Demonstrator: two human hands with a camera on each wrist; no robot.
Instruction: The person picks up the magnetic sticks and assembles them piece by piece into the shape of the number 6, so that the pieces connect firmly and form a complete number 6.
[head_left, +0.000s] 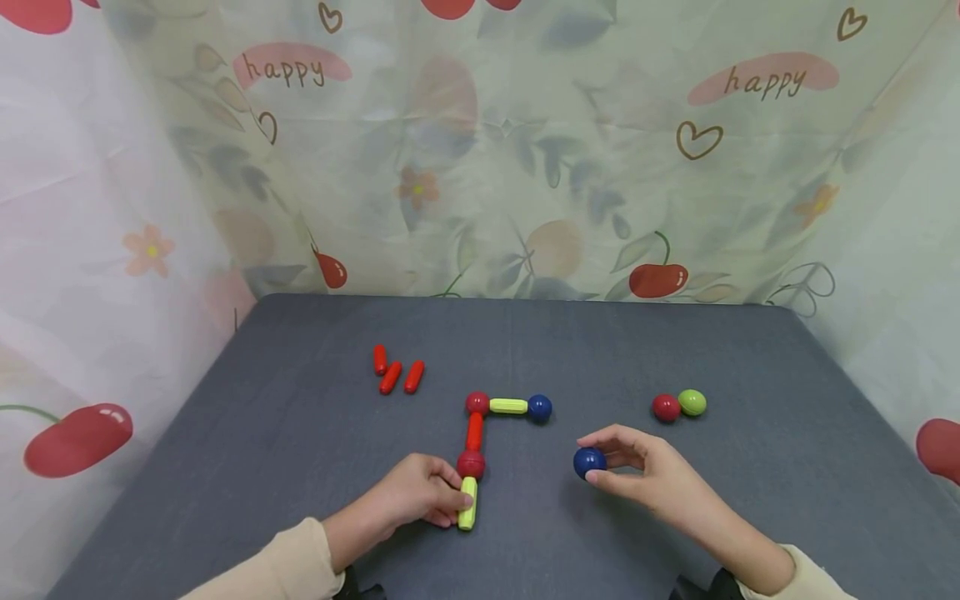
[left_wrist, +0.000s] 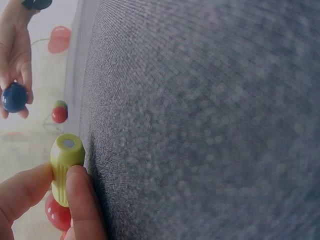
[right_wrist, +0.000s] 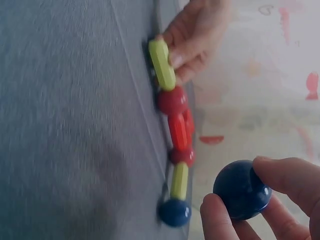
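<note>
My left hand [head_left: 427,492] pinches a yellow-green magnetic rod [head_left: 468,504] between thumb and finger, its upper end touching a red ball [head_left: 471,463]. From that ball a red rod [head_left: 475,432] runs to another red ball [head_left: 477,403]. A second yellow-green rod [head_left: 508,406] extends rightward from there to a blue ball [head_left: 539,407]. To the right, my right hand [head_left: 645,471] grips a separate blue ball [right_wrist: 242,190] with its fingertips, held apart from the joined pieces. The near end of the pinched rod shows a round metal tip in the left wrist view.
Several loose red rods [head_left: 391,377] lie at the back left of the grey table [head_left: 300,433]. A loose red ball [head_left: 666,407] and a green ball [head_left: 692,402] sit side by side at the right. Behind the table hangs a printed curtain [head_left: 510,167].
</note>
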